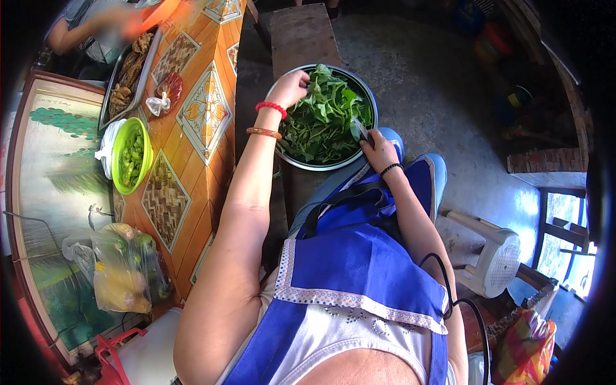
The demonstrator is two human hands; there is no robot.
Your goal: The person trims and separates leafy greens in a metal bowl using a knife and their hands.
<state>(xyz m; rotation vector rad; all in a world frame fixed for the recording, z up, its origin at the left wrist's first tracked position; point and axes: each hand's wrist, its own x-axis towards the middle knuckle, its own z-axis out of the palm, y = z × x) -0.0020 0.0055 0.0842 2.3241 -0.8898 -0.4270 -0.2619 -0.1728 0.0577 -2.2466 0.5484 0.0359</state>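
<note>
A wide basin with a pale rim holds a heap of leafy green stems. Over its left side, my left hand is closed on some of the leaves, its fingertips partly hidden. At the basin's lower right edge, my right hand grips the dark handle of a knife. The blade points up and left, into the leaves. A blue apron covers my lap.
The basin rests on a wooden bench. Left, a tiled table bears a green bowl of green peppers, a tray of brown food and bagged produce. Another person's arm is behind it. A white stool stands right.
</note>
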